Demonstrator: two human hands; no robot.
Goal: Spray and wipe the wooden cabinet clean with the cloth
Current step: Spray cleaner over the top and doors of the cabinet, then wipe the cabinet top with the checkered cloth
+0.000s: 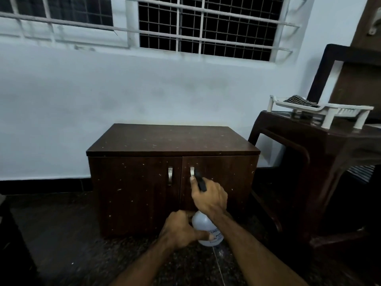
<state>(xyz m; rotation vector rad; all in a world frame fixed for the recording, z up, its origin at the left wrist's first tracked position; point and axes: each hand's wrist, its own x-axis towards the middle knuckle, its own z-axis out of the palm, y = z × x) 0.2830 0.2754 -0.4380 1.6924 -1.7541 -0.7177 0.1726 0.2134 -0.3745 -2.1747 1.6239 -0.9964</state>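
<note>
**Spray bottle held two-handed before the speckled cabinet**

The spray bottle [207,229] is held upright just in front of the wooden cabinet [173,162], which stands on the floor against the white wall. The right hand [209,196] is wrapped round the black spray head [200,181], the grip clamped on it with the nozzle turned toward the right-hand door; this hold is judged to put the fingers on the trigger, though the trigger itself is hidden. The left hand [179,229] is curled round the translucent body from the side, its thumb laid across the label, apparently to steady the bottle while the head is worked.

Pale specks are scattered over the cabinet's top and both doors, so the spraying step is judged to be in hand and no wiping yet done. Both doors are closed, the two metal handles [170,176] side by side at the centre.

The checked cloth [300,100] is lying in a white plastic rack [321,110] on the dark worktop [309,129] to the right, well apart from both hands, presumably left there until a hand is free.
</note>
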